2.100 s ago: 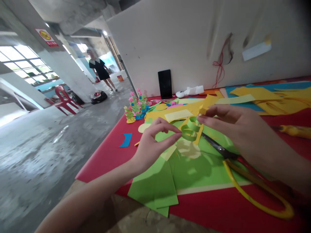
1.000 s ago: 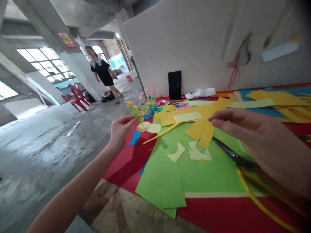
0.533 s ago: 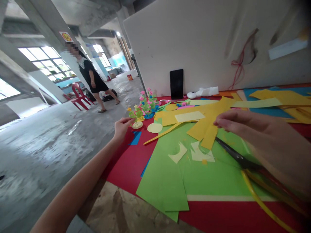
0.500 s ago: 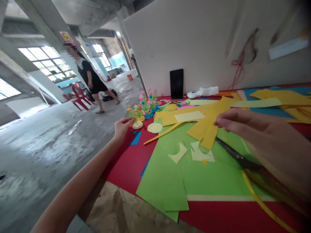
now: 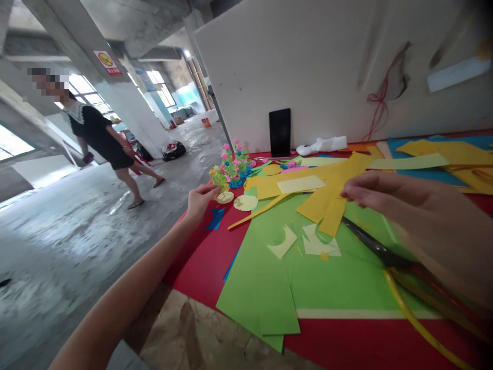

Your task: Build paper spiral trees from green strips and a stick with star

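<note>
At the table's left edge my left hand is closed in a pinch on a small paper flower ornament with yellow blooms, green stems and a pale round base. A cluster of pink and blue paper flowers stands just behind it. Beside it lies a cream paper disc. At the right, my right hand has thumb and fingertips pressed together; I cannot make out anything between them. Scissors with dark blades and yellow-red handles are below its palm, the handles partly hidden.
Green sheets, yellow paper strips and cream scraps cover the red table top. A black phone leans against the white panel. Away to the left a person in black walks on the concrete floor.
My left hand has moved slightly right with the paper flower ornament, bringing it nearer the flower cluster. My right hand is nearly still. The person in the background has moved left and closer.
</note>
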`<state>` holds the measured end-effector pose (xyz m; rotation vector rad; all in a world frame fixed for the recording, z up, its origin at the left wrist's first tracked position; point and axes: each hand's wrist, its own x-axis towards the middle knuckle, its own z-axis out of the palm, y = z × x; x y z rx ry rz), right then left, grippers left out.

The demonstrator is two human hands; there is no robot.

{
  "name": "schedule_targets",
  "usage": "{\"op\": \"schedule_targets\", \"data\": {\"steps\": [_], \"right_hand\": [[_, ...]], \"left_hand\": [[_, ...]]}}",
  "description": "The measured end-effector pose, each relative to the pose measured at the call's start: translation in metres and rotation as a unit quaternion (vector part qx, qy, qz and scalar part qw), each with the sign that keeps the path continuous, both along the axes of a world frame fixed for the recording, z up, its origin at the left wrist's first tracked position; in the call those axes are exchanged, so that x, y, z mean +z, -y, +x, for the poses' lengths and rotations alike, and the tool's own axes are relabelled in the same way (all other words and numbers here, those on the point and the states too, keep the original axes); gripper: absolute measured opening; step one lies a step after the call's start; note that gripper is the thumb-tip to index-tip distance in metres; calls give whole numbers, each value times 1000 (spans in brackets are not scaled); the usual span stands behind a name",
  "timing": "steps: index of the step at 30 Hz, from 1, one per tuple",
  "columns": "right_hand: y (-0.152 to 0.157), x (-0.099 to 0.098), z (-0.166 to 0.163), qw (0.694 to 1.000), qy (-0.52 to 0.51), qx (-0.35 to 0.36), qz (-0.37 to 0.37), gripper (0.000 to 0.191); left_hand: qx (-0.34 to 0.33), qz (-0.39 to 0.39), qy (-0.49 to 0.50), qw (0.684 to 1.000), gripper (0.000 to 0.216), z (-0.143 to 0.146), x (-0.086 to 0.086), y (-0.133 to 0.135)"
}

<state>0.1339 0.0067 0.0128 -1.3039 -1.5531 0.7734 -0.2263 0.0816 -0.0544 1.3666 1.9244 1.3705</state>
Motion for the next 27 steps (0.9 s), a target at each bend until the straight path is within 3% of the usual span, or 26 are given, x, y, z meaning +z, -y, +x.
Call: {"op": "schedule_targets", "data": {"steps": [10, 21, 27], "right_hand": [[3, 6, -2, 1000, -21, 13, 5, 25], [1, 8, -3, 999, 9, -32, -5, 32], [1, 3, -2, 1000, -18, 7, 3, 27]], "left_hand": [[-27, -7, 22, 999, 27, 24, -1, -19], [-22, -7, 13, 1000, 27, 21, -6, -23], [-22, -3, 5, 1000, 26, 19, -7, -23]]}}
